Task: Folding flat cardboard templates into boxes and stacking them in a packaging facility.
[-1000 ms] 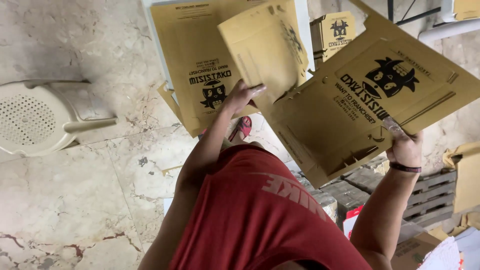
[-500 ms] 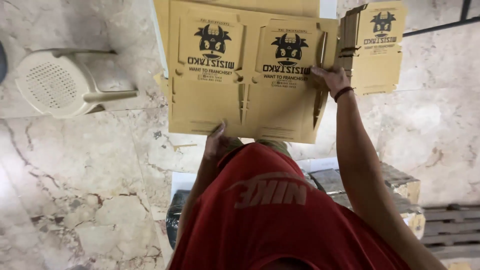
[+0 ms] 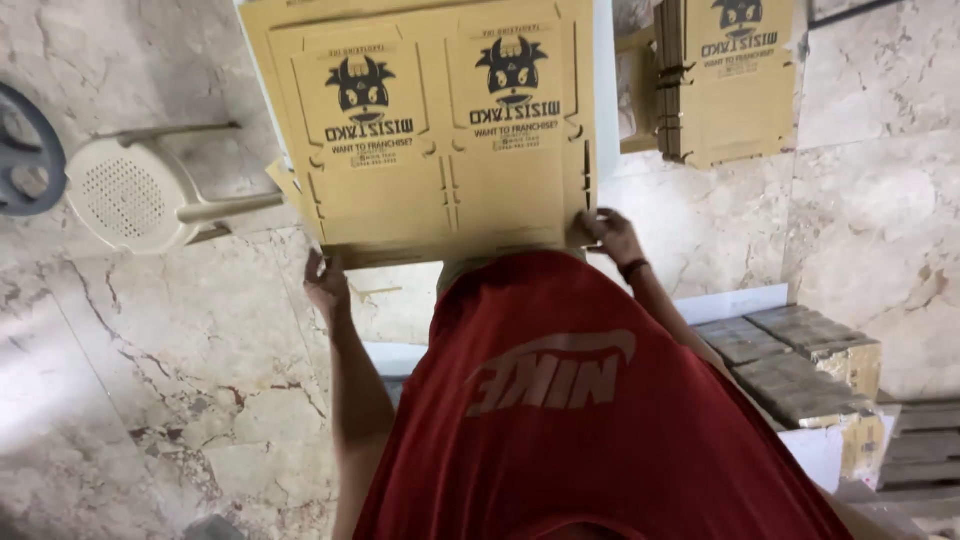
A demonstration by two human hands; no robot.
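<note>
A flat, unfolded tan cardboard box blank (image 3: 430,190) with two black cartoon prints lies spread out in front of my red shirt. My left hand (image 3: 326,286) grips its near left corner from below. My right hand (image 3: 612,236), a dark band on its wrist, pinches the near right corner. The blank rests over a white surface (image 3: 604,90) whose edge shows along its right side. More tan sheets poke out under the blank's left edge.
A stack of the same flat cardboard blanks (image 3: 725,80) stands at the upper right. A cream plastic chair (image 3: 130,195) and a dark wheel-shaped object (image 3: 25,150) are on the marble floor at left. Wooden pallet blocks (image 3: 800,350) lie at right.
A second ago the cardboard was folded and tilted in my hands; it now lies opened flat, and both hands have slid to its near corners.
</note>
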